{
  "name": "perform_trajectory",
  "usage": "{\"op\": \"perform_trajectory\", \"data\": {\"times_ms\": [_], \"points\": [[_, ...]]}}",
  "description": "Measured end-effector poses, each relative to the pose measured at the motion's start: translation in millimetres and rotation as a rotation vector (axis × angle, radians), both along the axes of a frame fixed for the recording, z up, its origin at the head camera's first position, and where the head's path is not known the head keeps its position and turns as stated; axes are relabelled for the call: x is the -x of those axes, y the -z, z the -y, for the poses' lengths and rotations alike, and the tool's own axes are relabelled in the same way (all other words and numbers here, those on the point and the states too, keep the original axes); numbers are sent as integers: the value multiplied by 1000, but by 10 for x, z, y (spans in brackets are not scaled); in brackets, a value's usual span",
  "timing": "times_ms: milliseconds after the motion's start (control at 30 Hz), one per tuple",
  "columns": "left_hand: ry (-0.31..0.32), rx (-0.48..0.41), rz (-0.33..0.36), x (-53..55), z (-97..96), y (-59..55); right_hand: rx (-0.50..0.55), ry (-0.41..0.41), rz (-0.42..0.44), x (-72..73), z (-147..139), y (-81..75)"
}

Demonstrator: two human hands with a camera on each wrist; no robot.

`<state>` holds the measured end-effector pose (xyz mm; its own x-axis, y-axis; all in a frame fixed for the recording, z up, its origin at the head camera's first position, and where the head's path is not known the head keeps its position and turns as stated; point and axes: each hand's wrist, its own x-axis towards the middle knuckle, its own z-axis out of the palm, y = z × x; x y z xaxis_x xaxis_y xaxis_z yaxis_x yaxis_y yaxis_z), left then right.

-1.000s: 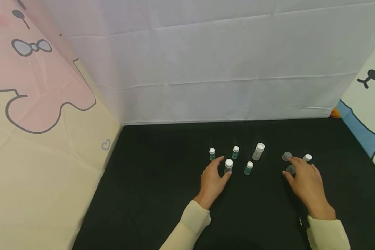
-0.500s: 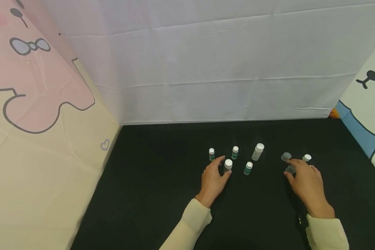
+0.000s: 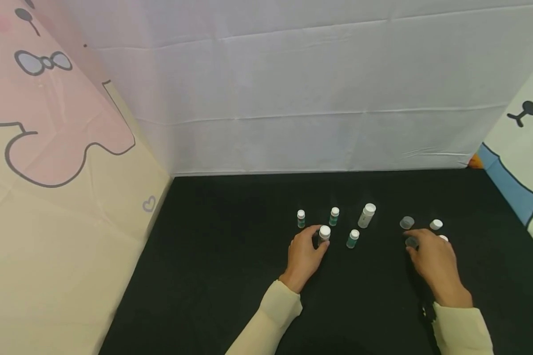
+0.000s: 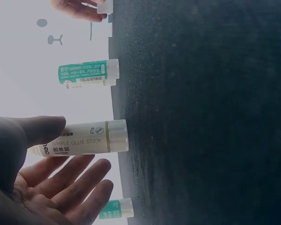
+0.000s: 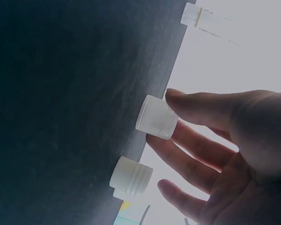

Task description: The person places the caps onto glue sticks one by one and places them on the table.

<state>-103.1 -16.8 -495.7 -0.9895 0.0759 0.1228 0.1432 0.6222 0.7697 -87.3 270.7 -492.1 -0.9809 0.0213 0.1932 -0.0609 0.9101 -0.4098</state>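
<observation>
My left hand (image 3: pixel 301 259) has its thumb and fingers around an upright white-labelled glue stick (image 3: pixel 324 234). In the left wrist view the thumb lies against this glue stick (image 4: pixel 84 139), with the fingers on its other side. On the right, my right hand (image 3: pixel 437 268) pinches a small translucent cap (image 5: pixel 157 117) between thumb and fingers, low at the table. Another translucent cap (image 3: pixel 406 223) stands just beyond that hand. Two small white pieces sit to its right: one white piece (image 3: pixel 436 225) in full sight, the other white piece (image 3: pixel 443 238) mostly hidden by the hand.
Green-labelled glue sticks stand around the left hand: one glue stick (image 3: pixel 301 219) at left, one glue stick (image 3: pixel 334 217) behind and one glue stick (image 3: pixel 353 239) at right. A taller white glue stick (image 3: pixel 366 216) is farther back. White cloth (image 3: pixel 266 108) hangs behind the black table (image 3: pixel 222 236).
The right hand's fingers have drawn in around the near translucent cap, uncovering part of a second white piece. The left hand's fingers have closed slightly on the glue stick.
</observation>
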Motion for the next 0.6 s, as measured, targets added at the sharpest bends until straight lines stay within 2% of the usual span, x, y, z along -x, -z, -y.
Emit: {"op": "perform_trajectory", "data": {"times_ms": [300,600], "points": [[5,5,-8,-20,11,-6,30,-4,-11,-18,-2,-4],[21,-9,15,-26,-2,-14,39,1,-30,-55,12,-50]]}}
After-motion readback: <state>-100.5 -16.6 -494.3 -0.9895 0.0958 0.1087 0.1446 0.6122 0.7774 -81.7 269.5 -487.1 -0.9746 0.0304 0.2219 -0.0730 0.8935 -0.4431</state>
